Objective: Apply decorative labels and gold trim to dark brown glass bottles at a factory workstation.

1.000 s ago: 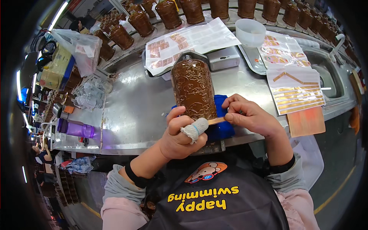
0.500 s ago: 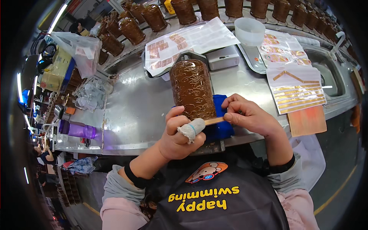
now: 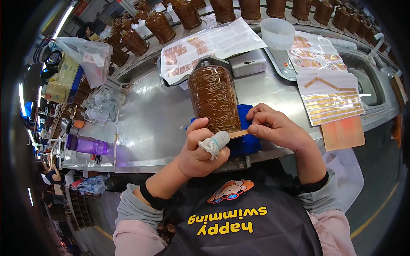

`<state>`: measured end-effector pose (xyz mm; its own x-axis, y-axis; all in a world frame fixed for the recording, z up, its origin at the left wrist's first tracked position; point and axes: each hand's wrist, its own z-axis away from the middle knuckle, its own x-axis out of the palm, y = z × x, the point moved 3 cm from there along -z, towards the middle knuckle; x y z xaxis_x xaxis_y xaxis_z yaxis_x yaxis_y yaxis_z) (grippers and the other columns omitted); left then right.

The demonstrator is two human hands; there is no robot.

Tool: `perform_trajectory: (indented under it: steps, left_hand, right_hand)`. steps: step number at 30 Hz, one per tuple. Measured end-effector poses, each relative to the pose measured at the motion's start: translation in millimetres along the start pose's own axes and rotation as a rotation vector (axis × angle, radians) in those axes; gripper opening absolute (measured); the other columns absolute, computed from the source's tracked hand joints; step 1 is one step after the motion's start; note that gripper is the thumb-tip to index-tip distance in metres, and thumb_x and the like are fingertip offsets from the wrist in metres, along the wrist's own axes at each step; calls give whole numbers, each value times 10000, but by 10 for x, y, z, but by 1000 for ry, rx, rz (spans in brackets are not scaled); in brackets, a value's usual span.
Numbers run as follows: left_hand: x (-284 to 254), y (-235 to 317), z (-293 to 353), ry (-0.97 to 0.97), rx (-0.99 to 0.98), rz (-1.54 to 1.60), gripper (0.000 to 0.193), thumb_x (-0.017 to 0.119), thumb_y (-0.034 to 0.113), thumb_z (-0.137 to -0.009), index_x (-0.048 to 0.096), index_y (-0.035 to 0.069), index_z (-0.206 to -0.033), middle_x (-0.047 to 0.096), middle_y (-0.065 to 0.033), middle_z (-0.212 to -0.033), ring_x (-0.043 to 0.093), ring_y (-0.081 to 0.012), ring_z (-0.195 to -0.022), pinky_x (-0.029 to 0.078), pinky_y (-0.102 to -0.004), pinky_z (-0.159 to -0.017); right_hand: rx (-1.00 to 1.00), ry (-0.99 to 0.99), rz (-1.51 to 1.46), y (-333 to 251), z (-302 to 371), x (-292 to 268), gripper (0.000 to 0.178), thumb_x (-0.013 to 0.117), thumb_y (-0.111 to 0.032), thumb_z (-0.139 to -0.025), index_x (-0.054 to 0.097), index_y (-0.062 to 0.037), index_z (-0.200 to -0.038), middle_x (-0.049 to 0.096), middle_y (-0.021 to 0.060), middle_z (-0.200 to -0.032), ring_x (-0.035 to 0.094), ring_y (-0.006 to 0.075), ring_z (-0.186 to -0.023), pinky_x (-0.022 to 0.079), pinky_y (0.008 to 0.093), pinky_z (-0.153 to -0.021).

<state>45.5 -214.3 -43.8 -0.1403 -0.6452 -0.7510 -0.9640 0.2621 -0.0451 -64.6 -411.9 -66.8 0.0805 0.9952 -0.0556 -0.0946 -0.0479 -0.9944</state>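
A brown bottle [image 3: 215, 100] with a raised wavy pattern lies with its base toward me, on a blue cloth [image 3: 245, 147] at the bench's front edge. A narrow gold strip [image 3: 239, 134] runs along the base edge. My left hand [image 3: 200, 147] is closed around the left side of the base, one finger wrapped in a white cloth cover with a blue band. Between thumb and fingers, my right hand [image 3: 273, 128] pinches the strip's right end. The bottle's underside and the strip's left end are hidden by my left hand.
Sheets of gold strips [image 3: 331, 102] and printed labels [image 3: 205, 45] lie on the steel bench. A translucent tub [image 3: 277, 35] stands behind, with a sink [image 3: 363, 79] at the right. Several brown bottles [image 3: 250, 9] line the far side. A purple bottle [image 3: 87, 145] lies left.
The far row of bottles has shifted along its line; the direction is unclear. My hands, the held bottle and the strip stay almost in place.
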Motion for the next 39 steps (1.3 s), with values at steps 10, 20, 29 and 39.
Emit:
perform_trajectory:
  steps: [10, 20, 29, 39]
  left_hand:
    - [53, 13, -186, -25, 20, 78, 377, 751, 51, -586, 636, 104, -941, 478, -26, -1001, 448, -221, -1008, 424, -443, -986]
    - [37, 22, -58, 70, -11, 33, 224, 729, 75, -538, 619, 181, -703, 536, 27, -1043, 460, -222, -946, 414, -503, -959]
    - [-63, 30, -8, 79, -25, -14, 227, 739, 76, -590, 606, 184, -739, 553, -7, -1022, 455, -260, -960, 412, -507, -926]
    - [-41, 68, 82, 58, -76, -69, 229, 738, 71, -624, 586, 181, -756, 556, -29, -1010, 446, -268, -985, 416, -506, -881]
  right_hand:
    - [-80, 48, 51, 58, 9, -11, 268, 653, -235, -903, 620, 28, -869, 514, 72, -1069, 513, 119, -834, 438, 256, -715]
    - [-100, 32, 79, 72, -6, 10, 248, 664, -222, -892, 612, 14, -835, 505, 65, -1060, 497, 120, -850, 426, 251, -718]
    - [-171, 31, 95, -96, 64, 12, 248, 654, -220, -901, 589, 1, -805, 499, 65, -1071, 474, 109, -820, 409, 246, -706]
    - [-224, 36, 78, -204, 182, -37, 228, 638, -195, -914, 572, -17, -787, 486, 54, -1081, 446, 84, -788, 399, 237, -689]
